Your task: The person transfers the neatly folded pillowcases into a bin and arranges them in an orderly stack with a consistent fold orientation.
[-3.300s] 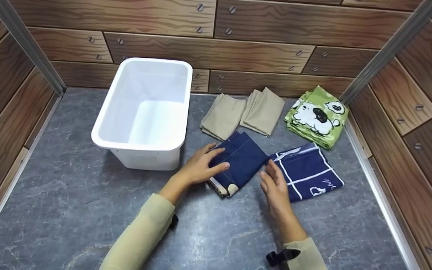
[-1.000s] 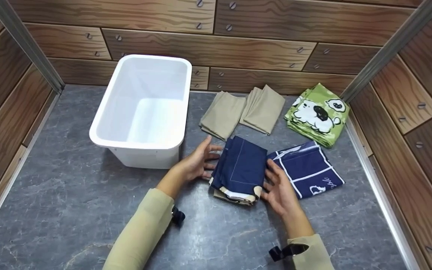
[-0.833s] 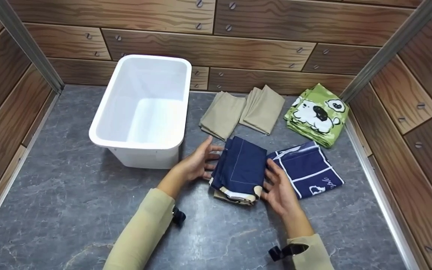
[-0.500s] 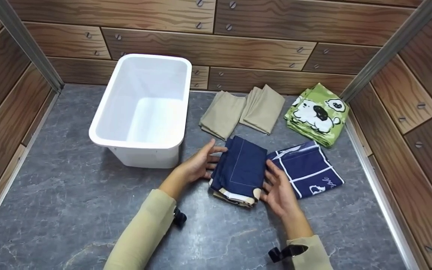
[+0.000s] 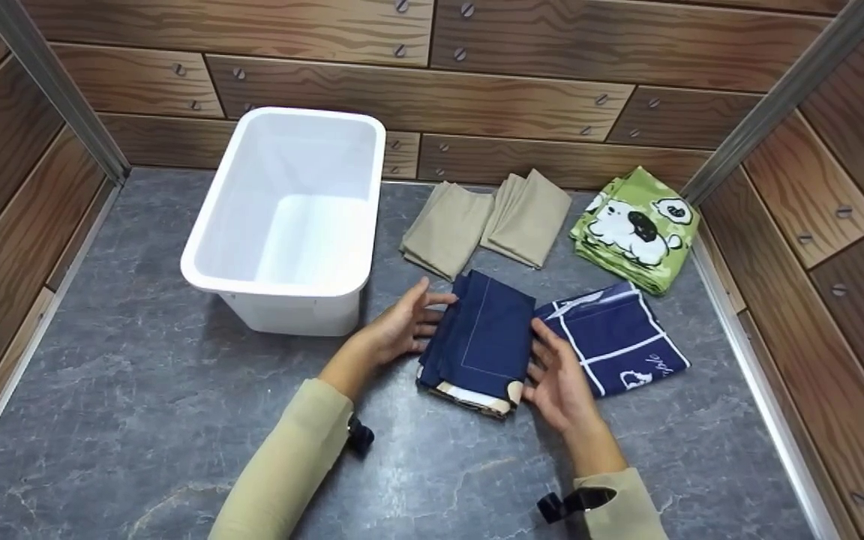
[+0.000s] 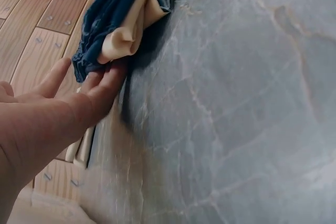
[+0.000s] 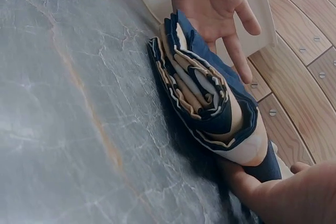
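Observation:
A folded navy cloth (image 5: 488,330) with cream and white trim lies on the grey surface between my two hands. The right wrist view shows its several rolled layers (image 7: 199,87) end-on. My left hand (image 5: 394,326) is at its left side, fingers extended and fingertips at the edge; in the left wrist view some fingertips (image 6: 107,80) go under the cloth (image 6: 113,19). My right hand (image 5: 563,382) stands at the opposite side with its fingers against the lower edge. Neither thumb presses on the cloth. Right of it lies a folded navy cloth with white lines (image 5: 619,341).
A white plastic tub (image 5: 282,289) stands at the left. Two folded beige cloths (image 5: 447,229) (image 5: 529,221) lie behind the navy cloth. A green cloth with a dog print (image 5: 634,232) sits in the back right corner. Wood-patterned walls (image 5: 514,90) enclose the surface.
The left hand, earlier on top of the navy cloth, is now at its left side. The cloth has turned and shifted right. Lately its lower left layers have moved slightly; the hands barely have.

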Demonstrator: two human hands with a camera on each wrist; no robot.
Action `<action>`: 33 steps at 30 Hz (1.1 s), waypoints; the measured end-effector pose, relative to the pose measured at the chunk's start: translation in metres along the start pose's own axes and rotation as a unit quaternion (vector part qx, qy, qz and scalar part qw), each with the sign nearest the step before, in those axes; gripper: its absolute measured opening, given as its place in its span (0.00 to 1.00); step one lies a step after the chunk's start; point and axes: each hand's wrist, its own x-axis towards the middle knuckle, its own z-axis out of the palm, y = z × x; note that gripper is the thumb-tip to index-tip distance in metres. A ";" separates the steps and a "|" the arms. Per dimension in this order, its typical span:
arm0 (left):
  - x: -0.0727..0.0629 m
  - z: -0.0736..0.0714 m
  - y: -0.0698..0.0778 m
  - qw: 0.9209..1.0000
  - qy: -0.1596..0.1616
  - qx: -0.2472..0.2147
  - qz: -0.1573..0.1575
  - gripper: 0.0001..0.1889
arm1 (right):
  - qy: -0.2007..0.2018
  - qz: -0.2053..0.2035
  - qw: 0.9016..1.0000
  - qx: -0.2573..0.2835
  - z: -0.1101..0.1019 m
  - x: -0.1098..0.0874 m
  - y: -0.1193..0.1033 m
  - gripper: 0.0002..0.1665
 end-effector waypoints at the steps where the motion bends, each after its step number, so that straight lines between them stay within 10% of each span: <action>1: 0.000 0.000 0.000 1.000 -0.001 -0.003 -0.001 0.40 | 0.002 0.000 1.000 0.000 0.000 0.000 0.000 0.35; 33: -0.010 0.001 0.007 0.995 -0.012 -0.080 0.055 0.35 | -0.007 -0.053 0.999 -0.009 0.013 0.014 -0.007 0.33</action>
